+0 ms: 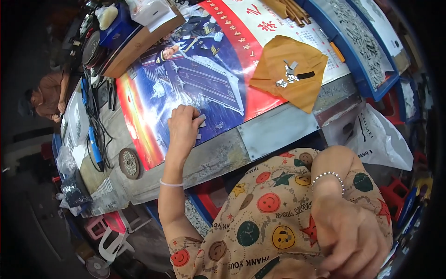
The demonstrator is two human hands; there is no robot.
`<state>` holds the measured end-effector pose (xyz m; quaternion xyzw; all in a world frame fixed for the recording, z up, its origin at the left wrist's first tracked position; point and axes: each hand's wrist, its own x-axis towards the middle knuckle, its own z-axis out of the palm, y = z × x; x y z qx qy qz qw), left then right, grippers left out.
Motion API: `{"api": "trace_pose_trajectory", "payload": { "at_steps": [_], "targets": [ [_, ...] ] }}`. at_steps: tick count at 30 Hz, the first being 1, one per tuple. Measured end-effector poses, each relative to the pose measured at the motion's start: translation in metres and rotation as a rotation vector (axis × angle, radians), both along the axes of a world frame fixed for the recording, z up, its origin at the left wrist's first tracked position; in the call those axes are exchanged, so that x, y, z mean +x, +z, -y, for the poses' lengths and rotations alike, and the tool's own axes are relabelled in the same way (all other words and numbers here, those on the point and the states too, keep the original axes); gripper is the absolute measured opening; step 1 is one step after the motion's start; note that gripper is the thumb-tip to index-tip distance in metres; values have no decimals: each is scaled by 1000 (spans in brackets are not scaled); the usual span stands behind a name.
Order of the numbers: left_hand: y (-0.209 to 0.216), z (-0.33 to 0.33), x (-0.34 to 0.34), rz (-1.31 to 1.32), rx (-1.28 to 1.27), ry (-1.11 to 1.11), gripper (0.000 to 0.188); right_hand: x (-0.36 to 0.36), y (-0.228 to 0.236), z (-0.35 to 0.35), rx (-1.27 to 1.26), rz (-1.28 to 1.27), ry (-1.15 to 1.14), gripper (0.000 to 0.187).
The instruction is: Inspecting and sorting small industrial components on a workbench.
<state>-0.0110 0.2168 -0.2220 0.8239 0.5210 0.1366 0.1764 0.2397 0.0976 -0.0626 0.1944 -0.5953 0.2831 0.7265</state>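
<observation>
My left hand (183, 126) rests on the glossy printed poster (139, 100), its fingers bent and drawn together. A small grey flat piece (202, 119) shows at the thumb and fingertips, and another small grey piece (199, 136) lies just below the hand. Raised close in front of my body, my right hand (355, 235) has its fingers curled in; whatever they hold is hidden. On the poster's right part lies a square of brown paper (310, 95) bearing several small silvery pieces (289, 76) and a dark strip (305, 75).
A round dish of small grains (128, 163) sits at the bench's left front. Beyond it lie a blue pen-shaped tool (96, 149) and cables. Blue trays of metal parts (357, 44) stand at right, a white plastic bag (383, 139) below. Another person (49, 95) works at far left.
</observation>
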Motion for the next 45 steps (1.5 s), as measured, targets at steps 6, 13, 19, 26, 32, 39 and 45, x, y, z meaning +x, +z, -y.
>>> {"api": "trace_pose_trajectory", "payload": {
  "at_steps": [6, 13, 19, 26, 32, 39, 45],
  "targets": [
    [14, 4, 8, -109, 118, -86, 17, 23, -67, -12, -103, 554, -64, 8],
    [47, 56, 49, 1397, -793, 392, 23, 16, -128, -14, -1075, 967, -229, 18],
    [24, 93, 83, 1709, -841, 442, 12, 6, -135, -17, -1300, 889, 68, 21],
    [16, 110, 106, 1722, -637, 530, 9, 9, -143, -13, -1549, 827, 198, 19],
    [15, 113, 112, 1636, -550, 538, 9, 10, -144, -13, -1466, 772, 98, 12],
    [22, 109, 109, 1509, -655, 532, 12, 21, -139, -24, -1789, 647, 382, 11],
    [29, 102, 108, 1314, -823, 417, 15, 34, -145, -26, -1808, 664, 384, 12]
  ]
}}
